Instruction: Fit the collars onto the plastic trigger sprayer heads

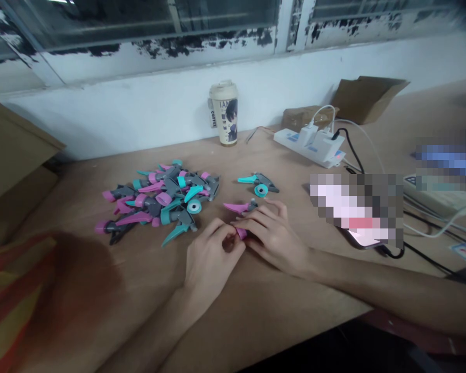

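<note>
Both hands meet at a pink-and-grey trigger spray head near the middle of the table. My right hand is closed over its grey body, hiding most of it; the pink trigger sticks out to the left. My left hand is closed, thumb and fingertips pinched at the pink collar. Just beyond my right hand, a grey spray head with a teal trigger and collar lies alone. Left of my hands is a pile of similar spray heads in grey, pink and teal.
A lidded coffee cup stands by the wall. To the right are a white power strip with plugged chargers, a lit phone and cables. Cardboard lies behind them. A blurred red-and-yellow thing is at lower left.
</note>
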Tool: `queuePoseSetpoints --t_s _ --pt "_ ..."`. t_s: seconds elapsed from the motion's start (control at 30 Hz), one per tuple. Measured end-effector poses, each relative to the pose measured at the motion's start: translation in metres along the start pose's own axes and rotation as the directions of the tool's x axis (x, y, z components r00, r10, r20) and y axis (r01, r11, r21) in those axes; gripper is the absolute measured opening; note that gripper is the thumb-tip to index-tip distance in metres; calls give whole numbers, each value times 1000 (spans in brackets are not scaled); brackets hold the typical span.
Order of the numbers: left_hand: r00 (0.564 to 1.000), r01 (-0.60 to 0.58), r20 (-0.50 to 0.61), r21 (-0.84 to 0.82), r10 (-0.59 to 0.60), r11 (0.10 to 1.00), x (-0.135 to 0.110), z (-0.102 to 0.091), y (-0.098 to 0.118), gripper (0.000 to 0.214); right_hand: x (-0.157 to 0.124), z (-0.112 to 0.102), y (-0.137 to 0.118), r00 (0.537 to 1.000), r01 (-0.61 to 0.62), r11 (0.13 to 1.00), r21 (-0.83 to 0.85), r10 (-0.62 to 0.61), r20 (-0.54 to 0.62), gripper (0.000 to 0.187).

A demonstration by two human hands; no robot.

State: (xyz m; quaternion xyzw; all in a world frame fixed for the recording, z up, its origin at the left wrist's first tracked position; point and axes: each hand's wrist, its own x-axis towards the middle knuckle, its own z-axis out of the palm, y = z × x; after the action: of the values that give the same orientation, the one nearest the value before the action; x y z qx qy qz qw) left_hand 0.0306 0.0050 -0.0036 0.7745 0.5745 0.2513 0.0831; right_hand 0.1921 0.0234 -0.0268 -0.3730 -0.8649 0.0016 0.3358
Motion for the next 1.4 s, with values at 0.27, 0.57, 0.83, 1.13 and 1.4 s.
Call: queuePoseSetpoints --t_s 0.27,0.57,0.83,1.13,1.4 --pt "998 -37 -51 -57 34 998 3 2 -3 12 4 0 2 999 -24 999 -30 23 -49 17" --pt "995 -52 -89 -176 37 983 4 5 -10 13 3 -1 3 997 -50 997 -61 46 -65 16" --pt "970 245 155 -635 -190 733 16 -2 -24 16 2 -4 17 982 -132 989 62 139 -124 23" --pt "942 298 328 -706 -77 643 16 -6 -16 18 0 -6 10 982 -132 919 373 173 -78 29" --pt "965 202 262 -672 -27 712 12 0 -19 23 1 -10 9 976 -158 878 452 208 -64 28"
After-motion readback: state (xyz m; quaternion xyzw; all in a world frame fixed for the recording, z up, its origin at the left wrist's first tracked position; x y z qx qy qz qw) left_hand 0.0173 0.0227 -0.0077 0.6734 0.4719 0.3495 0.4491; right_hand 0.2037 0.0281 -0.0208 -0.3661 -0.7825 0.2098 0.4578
